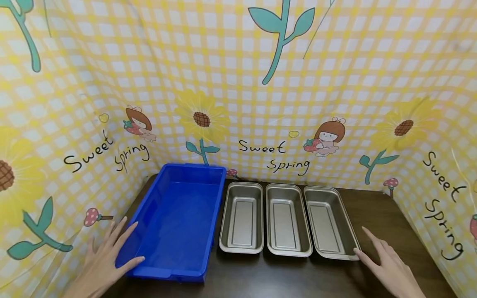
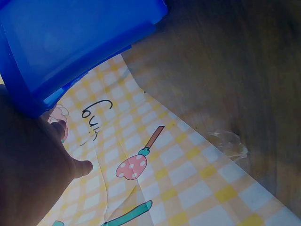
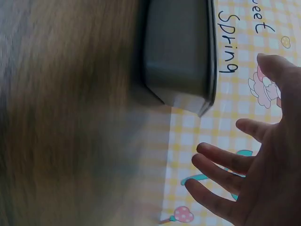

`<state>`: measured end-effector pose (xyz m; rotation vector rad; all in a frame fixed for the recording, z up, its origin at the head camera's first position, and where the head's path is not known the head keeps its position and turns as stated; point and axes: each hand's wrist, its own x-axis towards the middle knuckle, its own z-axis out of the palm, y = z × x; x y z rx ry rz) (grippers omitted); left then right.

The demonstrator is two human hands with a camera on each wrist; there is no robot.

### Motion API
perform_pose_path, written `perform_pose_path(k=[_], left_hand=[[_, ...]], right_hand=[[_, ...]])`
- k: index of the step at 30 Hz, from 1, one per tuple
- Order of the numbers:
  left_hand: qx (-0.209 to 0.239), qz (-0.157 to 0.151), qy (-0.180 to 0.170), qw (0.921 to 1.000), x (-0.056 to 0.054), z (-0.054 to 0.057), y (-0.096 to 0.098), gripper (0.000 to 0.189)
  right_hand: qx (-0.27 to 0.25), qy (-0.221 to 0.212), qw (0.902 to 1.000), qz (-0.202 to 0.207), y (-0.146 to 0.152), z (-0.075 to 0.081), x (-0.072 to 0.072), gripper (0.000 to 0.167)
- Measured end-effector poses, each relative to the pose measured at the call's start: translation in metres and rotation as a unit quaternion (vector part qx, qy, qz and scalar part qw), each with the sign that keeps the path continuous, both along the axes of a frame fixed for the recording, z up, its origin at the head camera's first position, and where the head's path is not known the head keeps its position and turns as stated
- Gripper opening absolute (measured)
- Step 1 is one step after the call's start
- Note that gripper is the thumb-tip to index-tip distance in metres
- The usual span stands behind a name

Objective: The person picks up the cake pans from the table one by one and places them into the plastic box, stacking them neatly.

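My left hand (image 1: 106, 258) is spread at the near left corner of a blue plastic tray (image 1: 175, 223), its thumb over the rim. The left wrist view shows that hand (image 2: 33, 160) right at the tray's edge (image 2: 21, 84). On the right, my right hand (image 1: 389, 265) has its fingers loosely spread, thumb tip right at the near corner of the rightmost metal loaf pan (image 1: 328, 227). In the right wrist view nothing lies between the fingers of this hand (image 3: 254, 174), and the pan (image 3: 178, 56) is beyond them. The tray shows bare inside.
Two more loaf pans, a left one (image 1: 242, 223) and a middle one (image 1: 287, 223), stand in a row between the tray and the rightmost pan. All rest on a dark wooden table (image 1: 253, 277). A yellow checked cloth (image 1: 231, 82) hangs around the back and sides.
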<state>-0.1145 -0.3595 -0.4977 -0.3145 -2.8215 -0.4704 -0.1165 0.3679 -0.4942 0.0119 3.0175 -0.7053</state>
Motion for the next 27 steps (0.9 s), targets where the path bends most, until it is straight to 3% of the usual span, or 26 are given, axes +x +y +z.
perform_pose_path(k=[5,12,22,27], left_hand=[[-0.002,-0.002,-0.004,1.0000,0.003,-0.003,0.000,0.102],[-0.001,-0.012,0.006,0.9999,0.003,-0.004,-0.001,0.106],[0.002,-0.013,-0.018,0.9998,0.004,-0.005,-0.002,0.103],[0.009,-0.017,-0.010,0.9998,0.004,-0.006,-0.002,0.105]], right_hand=[[-0.051,0.003,0.9987,-0.001,-0.005,-0.005,-0.002,0.077],[-0.113,-0.063,0.9915,-0.017,-0.010,-0.010,-0.008,0.072],[-0.235,-0.070,0.9681,-0.052,-0.018,-0.021,-0.011,0.064],[-0.299,-0.075,0.9498,-0.050,-0.019,-0.025,-0.011,0.058]])
